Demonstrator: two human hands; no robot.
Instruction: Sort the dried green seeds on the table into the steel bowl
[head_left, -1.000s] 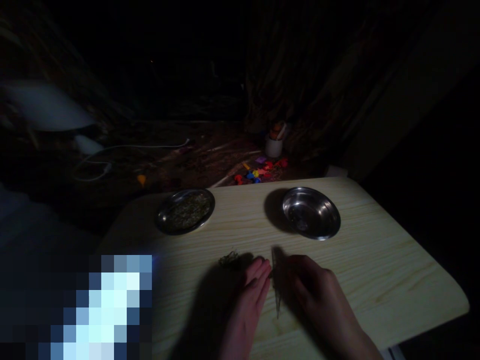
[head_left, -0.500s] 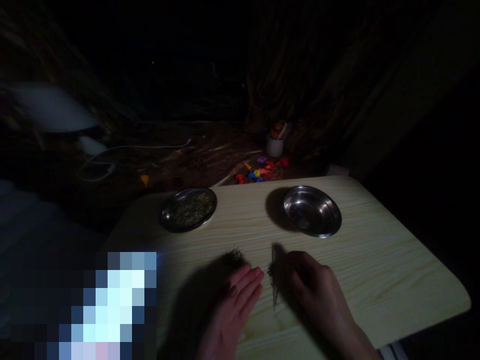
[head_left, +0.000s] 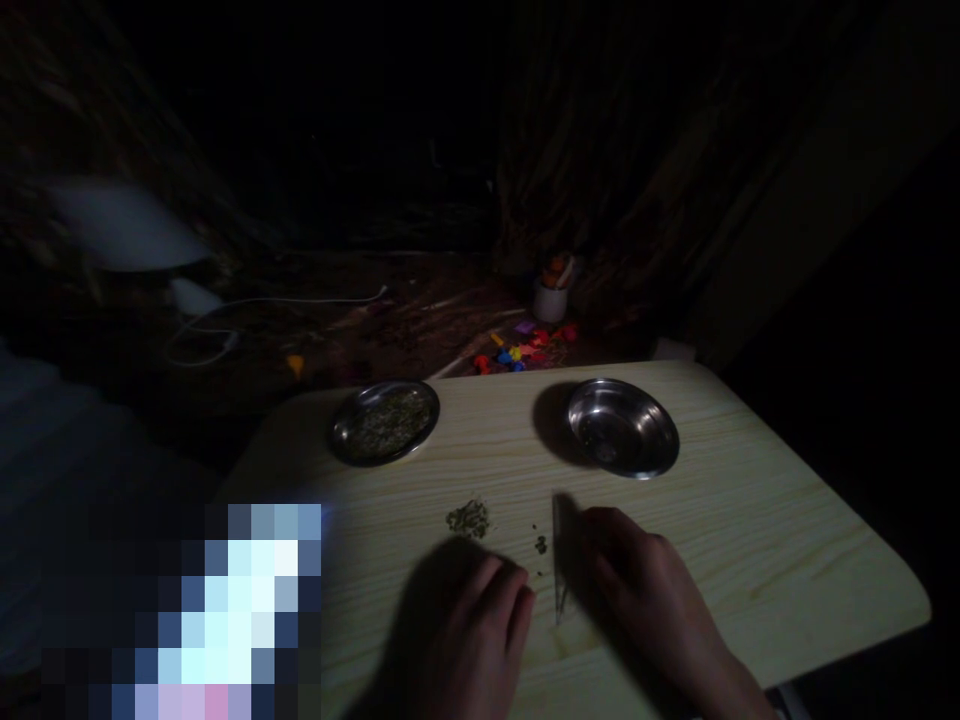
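Note:
My right hand (head_left: 637, 590) rests on the pale wooden table (head_left: 750, 540) and grips a thin flat card or blade (head_left: 559, 560) held on edge against the tabletop. My left hand (head_left: 480, 625) lies low at the front, its fingers curled loosely and close together, with nothing in it that I can see. A small heap of greenish grains (head_left: 469, 519) lies just beyond the left hand. A few stray grains (head_left: 540, 545) sit beside the card.
A steel dish (head_left: 345, 440) holding greenish bits stands at the back left. An empty steel bowl (head_left: 660, 435) stands at the back right. Beyond the table, on dark ground, are coloured toy pieces (head_left: 521, 350), a white cup (head_left: 549, 298) and a cable (head_left: 262, 305). The scene is very dark.
My left hand has drawn back toward me, off the grain heap, and its fingers have curled. The heap and some stray grains now show. The card has shifted slightly right.

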